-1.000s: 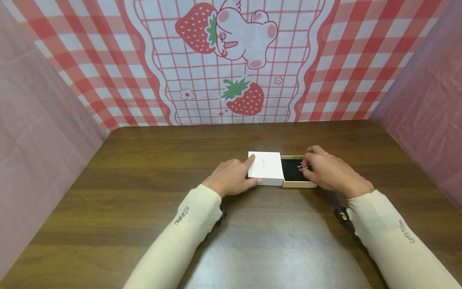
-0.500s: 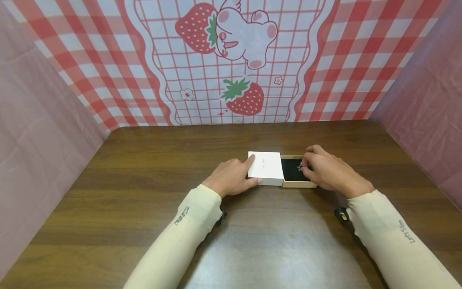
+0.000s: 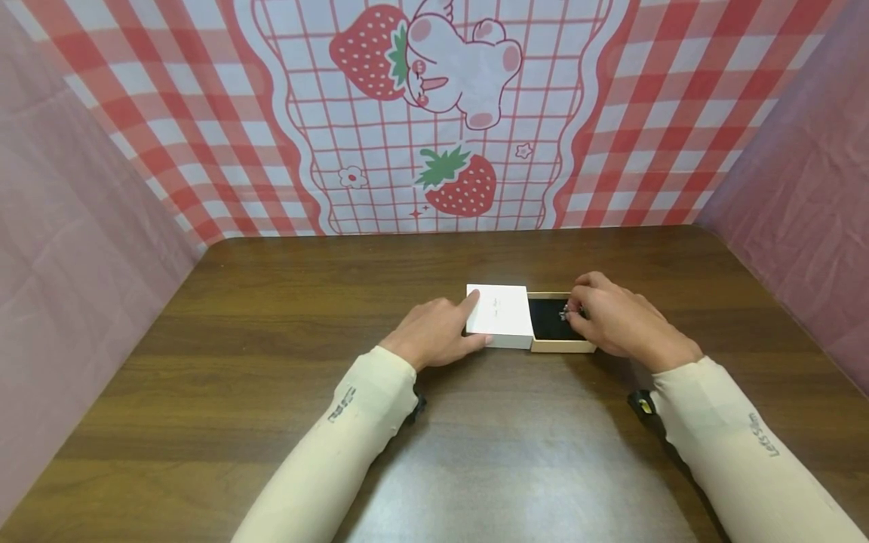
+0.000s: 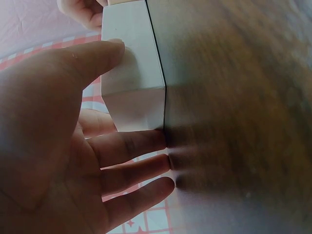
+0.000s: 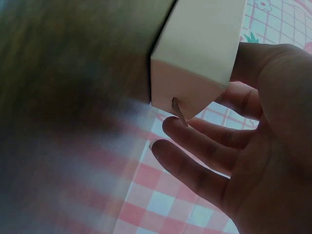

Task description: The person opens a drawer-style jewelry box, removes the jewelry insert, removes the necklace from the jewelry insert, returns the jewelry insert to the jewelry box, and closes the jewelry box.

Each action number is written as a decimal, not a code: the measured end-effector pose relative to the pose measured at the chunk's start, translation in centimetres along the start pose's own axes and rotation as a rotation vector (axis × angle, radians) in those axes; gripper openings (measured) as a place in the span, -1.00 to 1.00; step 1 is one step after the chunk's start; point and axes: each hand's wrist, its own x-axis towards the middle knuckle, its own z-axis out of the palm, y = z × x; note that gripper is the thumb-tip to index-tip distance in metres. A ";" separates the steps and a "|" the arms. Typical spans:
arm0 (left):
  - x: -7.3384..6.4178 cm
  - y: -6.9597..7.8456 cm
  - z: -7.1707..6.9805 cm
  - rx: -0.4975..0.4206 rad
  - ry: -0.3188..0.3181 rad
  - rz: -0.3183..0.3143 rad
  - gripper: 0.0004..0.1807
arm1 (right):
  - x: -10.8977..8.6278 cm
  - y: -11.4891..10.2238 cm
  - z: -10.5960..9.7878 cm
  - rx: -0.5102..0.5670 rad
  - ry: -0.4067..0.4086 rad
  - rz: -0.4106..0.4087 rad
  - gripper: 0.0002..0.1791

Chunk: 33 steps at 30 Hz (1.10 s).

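Observation:
A white box sleeve (image 3: 498,311) lies on the wooden table, and its drawer (image 3: 563,347) is slid partway out to the right. Black padding (image 3: 545,320) lines the drawer. My left hand (image 3: 434,332) holds the sleeve's left end, thumb against the near side; in the left wrist view its other fingers (image 4: 141,195) reach past the end. Over the drawer, my right hand (image 3: 614,320) pinches a small silvery piece of jewellery (image 3: 563,312) between thumb and forefinger, close to the padding. Its exact kind is too small to make out. A pull tab (image 5: 179,112) sticks out of the drawer's end.
The brown wooden table (image 3: 271,302) extends around the box. A red-and-white checked cloth with strawberries (image 3: 462,185) hangs behind it, and pink cloths (image 3: 794,151) hang at both sides. Cream sleeves (image 3: 339,430) cover both forearms.
The silvery piece has shifted slightly at the right fingertips, and less of it shows now. The left hand, sleeve and drawer stay practically where they were.

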 end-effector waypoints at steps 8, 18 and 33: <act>-0.1 0.0 0.0 0.002 0.002 0.000 -0.11 | 0.0 -0.1 -0.1 -0.016 0.013 -0.010 -0.84; 0.0 0.1 -0.1 0.010 0.008 0.010 -0.12 | 0.1 0.0 -0.1 -0.043 0.033 -0.007 -0.86; -0.1 0.0 -0.1 0.011 0.011 0.015 -0.12 | 0.0 0.1 -0.1 -0.048 0.081 -0.032 -0.89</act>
